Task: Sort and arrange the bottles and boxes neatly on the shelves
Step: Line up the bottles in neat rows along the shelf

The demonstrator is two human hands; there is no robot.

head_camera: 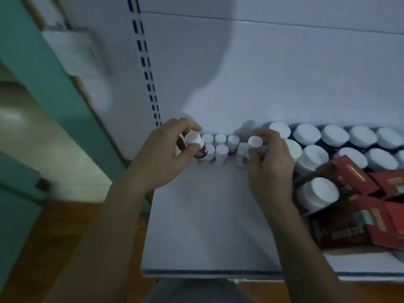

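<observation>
My left hand grips a small bottle with a white cap and dark red label, tilted, at the back left of the white shelf. My right hand pinches a second small white-capped bottle just to the right. Between the two hands stand several small white-capped bottles in two short rows against the back panel. Larger white-lidded jars line the back right in two rows.
Red boxes lie in a loose heap at the right of the shelf, with one large jar among them. A slotted upright runs up the back panel. A green panel and wooden floor lie left.
</observation>
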